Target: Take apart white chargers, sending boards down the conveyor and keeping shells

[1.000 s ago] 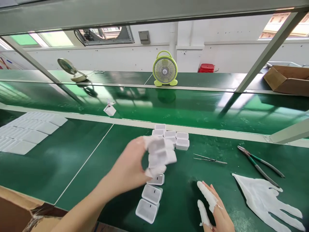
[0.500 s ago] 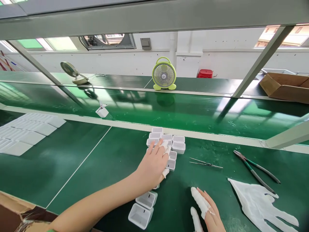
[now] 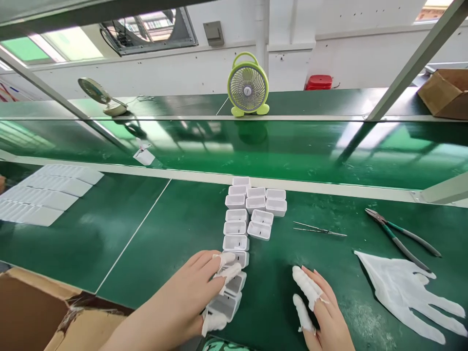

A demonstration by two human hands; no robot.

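Note:
My left hand (image 3: pixel 190 292) is at the near end of a column of small white plastic boxes, its fingers bent around the nearest white plastic box (image 3: pixel 224 306). Its thumb lies at the box's near left side, the other fingertips across its far part. White covers wrap the fingertips. Several more such boxes (image 3: pixel 236 242) run away toward the table's back edge, with a two-part box (image 3: pixel 260 224) set beside them. To the right, my right hand (image 3: pixel 318 307) rests above the green table, thumb and index finger apart, holding nothing; white covers wrap these two fingers.
Tweezers (image 3: pixel 320 230), pliers (image 3: pixel 400 239) and a white glove (image 3: pixel 405 292) lie on the right. White pieces (image 3: pixel 47 195) sit in rows at far left. A cardboard box (image 3: pixel 32 312) stands near left. Behind are a raised edge, a green fan (image 3: pixel 247 90) and slanted posts.
My left hand has come back from the farther boxes to the nearest box, uncovering those behind. My right hand stays about where it was. The view has tilted down.

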